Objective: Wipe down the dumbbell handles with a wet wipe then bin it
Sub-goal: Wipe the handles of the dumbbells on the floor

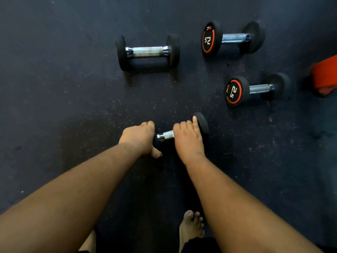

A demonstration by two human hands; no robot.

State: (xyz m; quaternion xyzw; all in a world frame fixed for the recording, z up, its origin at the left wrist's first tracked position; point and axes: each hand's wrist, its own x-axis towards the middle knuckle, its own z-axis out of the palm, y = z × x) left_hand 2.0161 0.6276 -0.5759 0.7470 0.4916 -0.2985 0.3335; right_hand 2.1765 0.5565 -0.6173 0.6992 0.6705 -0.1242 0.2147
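Head view: left hand wraps near dumbbell left end; right hand curls round handle, wipe maybe hidden. Three dumbbells far.

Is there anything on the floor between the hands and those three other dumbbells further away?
Nothing visible. Both hands, left and right, hold the near dumbbell; only bare floor lies between it and the other dumbbells. No wipe or bin is in view.

Dark rubber gym floor flecked with faint red specks, orange object at right edge
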